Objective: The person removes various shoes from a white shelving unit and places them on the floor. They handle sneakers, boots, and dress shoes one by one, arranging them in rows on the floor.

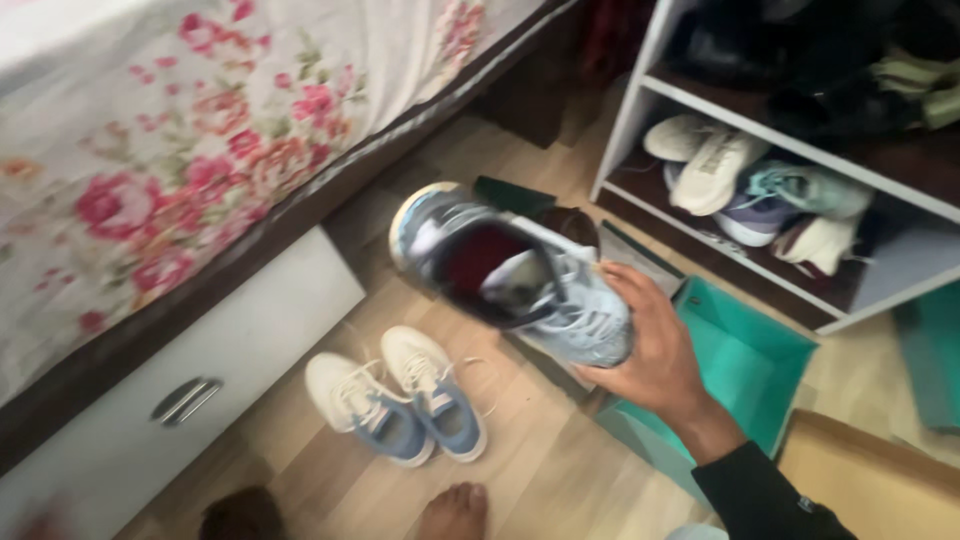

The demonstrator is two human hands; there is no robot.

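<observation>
While cupped: right hand (655,362) under sneaker (520,275).

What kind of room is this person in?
Most likely a bedroom at home. A bed with a floral sheet stands beside a white shoe shelf, a pair of sneakers lies on the wooden floor, and the right hand holds a light blue sneaker.

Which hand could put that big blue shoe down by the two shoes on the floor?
Probably the right hand. It already grips the light blue sneaker above the floor, close to the white and blue pair. The left hand is out of view.
</observation>
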